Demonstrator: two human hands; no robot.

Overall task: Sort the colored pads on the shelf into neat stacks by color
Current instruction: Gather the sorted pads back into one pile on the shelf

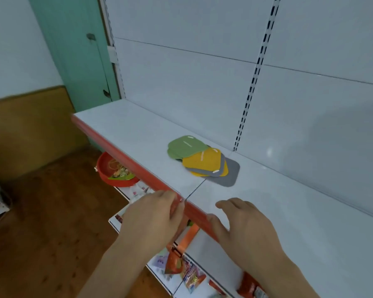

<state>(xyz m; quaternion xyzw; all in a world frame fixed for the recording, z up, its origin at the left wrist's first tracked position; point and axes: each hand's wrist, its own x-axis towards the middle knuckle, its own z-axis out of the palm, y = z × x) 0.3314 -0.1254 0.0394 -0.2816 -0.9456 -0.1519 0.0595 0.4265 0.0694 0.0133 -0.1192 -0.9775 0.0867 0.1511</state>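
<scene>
A loose pile of colored pads lies on the white shelf [138,134]. Green pads [184,147] sit at the back left of the pile, yellow pads [202,161] overlap them in the middle, and grey pads [228,175] lie underneath at the front right. My left hand [153,216] is at the shelf's red front edge [121,160], fingers touching the strip, holding nothing. My right hand [243,222] hovers over the shelf just behind that edge, fingers relaxed and spread, empty. Both hands are well short of the pile.
A white back panel with a slotted upright [249,100] rises behind the shelf. Below the shelf, a red bowl [114,171] of small items and snack packets [190,274] sit on lower shelves. A wooden floor and teal door lie to the left.
</scene>
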